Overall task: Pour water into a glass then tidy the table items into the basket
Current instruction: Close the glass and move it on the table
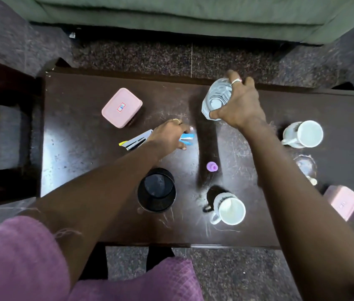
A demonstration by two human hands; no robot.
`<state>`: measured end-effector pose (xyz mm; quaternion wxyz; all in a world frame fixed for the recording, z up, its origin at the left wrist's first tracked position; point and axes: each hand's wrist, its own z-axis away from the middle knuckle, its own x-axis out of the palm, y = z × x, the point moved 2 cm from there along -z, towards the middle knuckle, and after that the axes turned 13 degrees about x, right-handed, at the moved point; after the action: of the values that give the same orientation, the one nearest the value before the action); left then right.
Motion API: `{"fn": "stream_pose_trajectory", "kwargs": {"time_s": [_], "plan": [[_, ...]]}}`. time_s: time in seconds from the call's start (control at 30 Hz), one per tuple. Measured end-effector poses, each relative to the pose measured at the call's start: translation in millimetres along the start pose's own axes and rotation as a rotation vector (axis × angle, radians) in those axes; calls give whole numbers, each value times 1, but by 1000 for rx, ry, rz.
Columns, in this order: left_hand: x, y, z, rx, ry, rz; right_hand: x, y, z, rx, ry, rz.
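Dark scuffed table, right hand gripping a clear bottle at the far side, left hand curled round a blue stapler.

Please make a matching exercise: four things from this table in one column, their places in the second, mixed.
1. clear faceted glass
2. small purple cap
3. pink square plastic box
4. small blue plastic object

A. far left of the dark wooden table
B. held by left hand
C. held by right hand
D. middle of the table, untouched

Pairs: 1-C, 2-D, 3-A, 4-B
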<state>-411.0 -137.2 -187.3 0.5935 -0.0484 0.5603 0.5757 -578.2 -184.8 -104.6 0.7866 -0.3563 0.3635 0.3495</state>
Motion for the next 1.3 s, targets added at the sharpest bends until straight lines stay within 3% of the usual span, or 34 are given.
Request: {"fn": "stream_pose_trajectory", "kwargs": {"time_s": [0.1,0.27,0.33,0.7,1.3], "plan": [[6,-7,7,-43,5,121,8,-3,3,-3,-18,16],[-1,-1,-8,-178,374,446,18,-9,6,-1,-15,24],[-5,3,-18,-189,425,512,20,-10,6,0,-10,19],[-7,18,-34,-161,464,753,27,-15,0,30,-13,21],[-11,19,-33,-196,442,714,30,-18,4,75,-52,61]]}}
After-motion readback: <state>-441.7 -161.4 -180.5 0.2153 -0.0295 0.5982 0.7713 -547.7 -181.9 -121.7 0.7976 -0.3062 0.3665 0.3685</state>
